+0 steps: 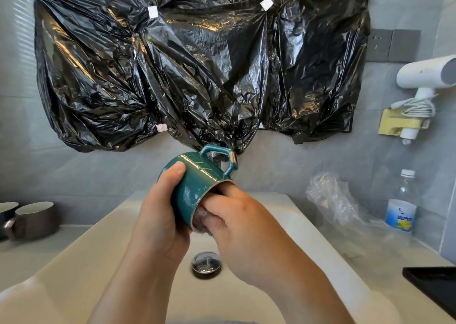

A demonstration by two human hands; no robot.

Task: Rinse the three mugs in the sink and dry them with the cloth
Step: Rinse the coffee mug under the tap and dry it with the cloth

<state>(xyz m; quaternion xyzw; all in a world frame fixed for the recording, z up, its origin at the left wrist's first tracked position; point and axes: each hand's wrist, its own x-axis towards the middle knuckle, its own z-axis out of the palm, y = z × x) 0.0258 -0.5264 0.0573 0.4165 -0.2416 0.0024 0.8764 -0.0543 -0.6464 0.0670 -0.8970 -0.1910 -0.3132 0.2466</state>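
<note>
Teal mug (197,188) is up in the air over the sink (103,227), tipped on its side, mouth facing down-right toward the person, handle on top pointing at the back wall. Left hand (160,215) is wrapped around the mug body, thumb pressed flat on the outer wall, fingers (181,235) curled under and out of sight, a closed grip on the mug. Right hand (237,222) has its fingers pushed into the mug mouth, bunched tight around a grey wad of cloth (201,221) that shows at the lower rim; the hand is clamped on the cloth, fingertips hidden inside. Mug handle sits just in front of the bottom edge of the black plastic sheet (185,64) taped over the wall; can't tell if they touch. Straight below the hands the basin is open, drain plug (206,265) visible and uncovered. Left side: two other mugs on the table, a dark brown mug (37,220) and a darker mug (6,212) cut off by the frame edge, touching or nearly so, well apart from the sink rim. Right side of the table: crumpled clear plastic bag (330,198) near the back corner of the sink, water bottle (402,203) beside it against the wall, corner of a black tray (434,289) at the frame edge near the front. White hair dryer (424,77) hangs on the right wall, well above all of it. Both forearms come in from the bottom across the basin's front rim.
</note>
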